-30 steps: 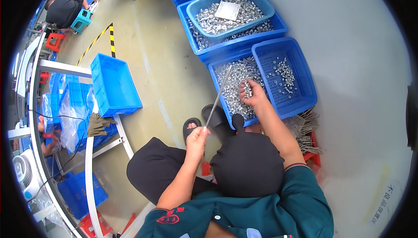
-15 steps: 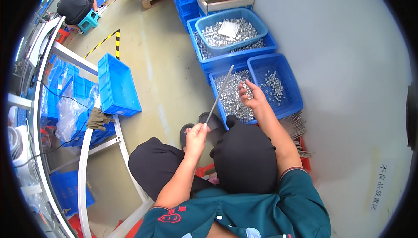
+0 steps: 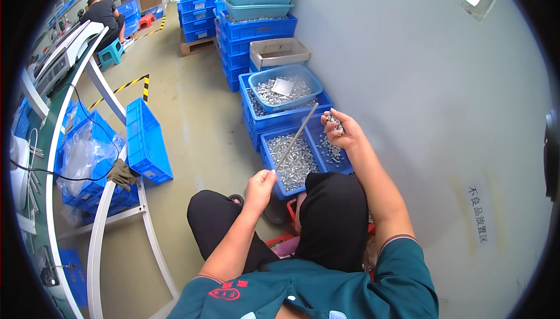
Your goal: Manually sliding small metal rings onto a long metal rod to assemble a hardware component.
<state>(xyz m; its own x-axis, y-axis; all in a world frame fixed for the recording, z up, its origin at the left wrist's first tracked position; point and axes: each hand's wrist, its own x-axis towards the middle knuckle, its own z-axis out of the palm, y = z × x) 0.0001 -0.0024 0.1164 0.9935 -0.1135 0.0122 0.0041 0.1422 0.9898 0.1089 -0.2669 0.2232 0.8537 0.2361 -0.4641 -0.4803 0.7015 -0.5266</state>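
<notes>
My left hand (image 3: 259, 190) is closed around the lower end of a thin grey metal rod (image 3: 296, 138), which slants up and to the right. My right hand (image 3: 344, 130) is closed on several small silver metal nuts (image 3: 333, 123), cupped near the rod's upper end; a small gap seems to lie between rod and fingers. Below the hands stands a blue bin (image 3: 269, 164) holding many small silver metal parts (image 3: 294, 158). Beside it, partly behind my right forearm, a second blue bin (image 3: 348, 166) holds fewer silver nuts (image 3: 331, 151).
A light-blue basket (image 3: 317, 79) of metal parts sits on a larger blue crate ahead. Behind it are an open cardboard box (image 3: 280, 57) and stacked crates (image 3: 197, 12). At left, a white-framed bench (image 3: 99, 243) carries brown gloves (image 3: 121, 174). A seated person (image 3: 102, 18) works far left.
The view has tilted up, showing more stacked crates and a bright panel at the top. Both hands keep their holds; the rod and nuts remain close together.
</notes>
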